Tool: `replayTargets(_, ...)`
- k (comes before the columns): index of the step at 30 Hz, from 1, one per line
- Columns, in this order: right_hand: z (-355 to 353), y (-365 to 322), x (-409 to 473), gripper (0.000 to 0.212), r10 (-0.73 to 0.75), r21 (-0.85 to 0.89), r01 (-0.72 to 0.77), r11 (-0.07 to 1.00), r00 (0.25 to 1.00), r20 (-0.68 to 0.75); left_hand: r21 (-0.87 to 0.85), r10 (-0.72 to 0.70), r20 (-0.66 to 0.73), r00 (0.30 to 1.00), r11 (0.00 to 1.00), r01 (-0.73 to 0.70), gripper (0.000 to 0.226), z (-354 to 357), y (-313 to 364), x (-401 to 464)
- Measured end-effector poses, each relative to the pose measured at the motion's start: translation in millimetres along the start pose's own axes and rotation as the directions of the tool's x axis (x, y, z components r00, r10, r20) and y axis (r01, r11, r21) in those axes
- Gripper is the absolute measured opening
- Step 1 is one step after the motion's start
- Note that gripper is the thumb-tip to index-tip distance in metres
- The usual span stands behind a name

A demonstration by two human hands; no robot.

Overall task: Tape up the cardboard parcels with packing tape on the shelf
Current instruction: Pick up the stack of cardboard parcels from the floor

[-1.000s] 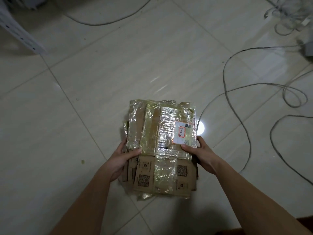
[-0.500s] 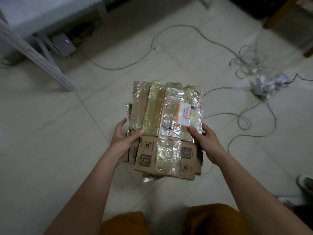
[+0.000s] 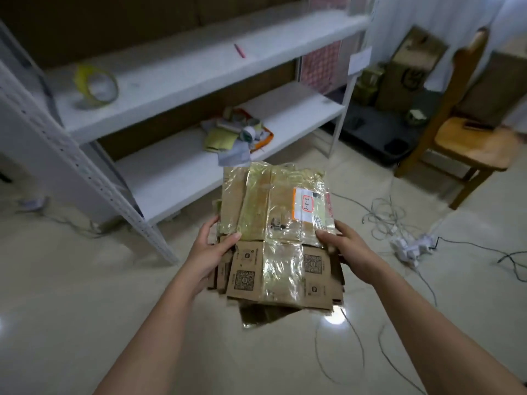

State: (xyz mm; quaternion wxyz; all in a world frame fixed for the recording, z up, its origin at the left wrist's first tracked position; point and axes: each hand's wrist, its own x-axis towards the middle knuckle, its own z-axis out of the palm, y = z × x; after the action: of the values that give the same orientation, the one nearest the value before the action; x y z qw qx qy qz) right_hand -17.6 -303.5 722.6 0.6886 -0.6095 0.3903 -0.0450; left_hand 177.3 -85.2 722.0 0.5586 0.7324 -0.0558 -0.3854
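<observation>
I hold a stack of flattened cardboard parcels [image 3: 273, 223], wrapped in shiny yellowish tape, in mid-air in front of me. The top one bears a white label with an orange border. My left hand [image 3: 209, 252] grips the stack's left edge, thumb on top. My right hand [image 3: 345, 246] grips the right edge, thumb on top too. A roll of yellowish packing tape [image 3: 97, 84] stands on the upper board of the white metal shelf [image 3: 199, 64], far left of the stack. A pink pen [image 3: 239, 50] lies further along that board.
The shelf's lower board [image 3: 176, 178] carries a heap of cloth and paper scraps [image 3: 239, 135]. A wooden chair [image 3: 470, 138] stands at the right, with cardboard boxes [image 3: 410, 67] behind it. Cables and a power strip [image 3: 410, 246] lie on the tiled floor at the right.
The stack has been lifted from the floor, both hands keeping their grip. My view has swung up from the floor tiles to the shelf, the tape roll and the chair.
</observation>
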Motion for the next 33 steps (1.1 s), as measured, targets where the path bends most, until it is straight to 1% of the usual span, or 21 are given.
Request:
replayTargets(2,6,-44,-3,0.039,-0.045,0.000,0.045,0.999,0.999,-0.002,0.029,0.057,0.007,0.998,0.998,-0.057,0.082,-13,48,-1)
replayTargets(5,8,-100,6,0.040,-0.116,0.000,0.116,0.993,0.993,-0.007,0.029,0.140,0.005,0.990,0.990,-0.140,0.074,-25,112,5)
replayTargets(7,5,-130,19,0.043,-0.159,0.008,0.160,0.987,0.987,-0.012,0.016,0.177,-0.002,0.984,0.984,-0.177,0.073,-26,142,14)
replayTargets(9,0,-157,40,0.042,-0.184,0.006,0.184,0.983,0.983,-0.009,0.013,0.192,-0.006,0.981,0.981,-0.192,0.078,-25,167,31)
replayTargets(13,-10,-215,100,0.025,-0.235,-0.015,0.236,0.972,0.971,0.042,-0.010,0.229,-0.057,0.972,0.973,-0.230,0.081,-19,216,82)
replayTargets(14,-13,-230,118,0.024,-0.252,-0.025,0.253,0.967,0.966,0.050,-0.015,0.235,-0.074,0.969,0.972,-0.236,0.081,-16,227,96)
replayTargets(16,-20,-258,148,0.032,-0.261,-0.050,0.264,0.963,0.963,0.064,-0.025,0.218,-0.108,0.970,0.975,-0.222,0.086,-12,246,119)
replayTargets(18,-23,-285,174,0.033,-0.270,-0.059,0.276,0.959,0.959,0.092,-0.034,0.204,-0.129,0.970,0.977,-0.210,0.092,-12,265,139)
replayTargets(20,-22,-312,199,0.027,-0.277,-0.068,0.288,0.955,0.952,0.130,-0.038,0.204,-0.156,0.967,0.977,-0.212,0.091,-16,288,156)
replayTargets(22,-17,-335,227,0.017,-0.289,-0.075,0.303,0.950,0.944,0.161,-0.045,0.208,-0.180,0.961,0.975,-0.219,0.086,-23,310,176)
replayTargets(24,-10,-352,256,0.013,-0.298,-0.077,0.315,0.946,0.938,0.178,-0.046,0.216,-0.197,0.956,0.972,-0.229,0.082,-33,328,199)
replayTargets(29,8,-385,333,0.021,-0.284,-0.079,0.309,0.948,0.930,0.232,-0.029,0.208,-0.189,0.960,0.976,-0.217,0.090,-59,367,264)
replayTargets(33,27,-411,391,0.030,-0.271,-0.072,0.293,0.953,0.937,0.222,-0.020,0.194,-0.187,0.963,0.979,-0.201,0.092,-78,394,321)
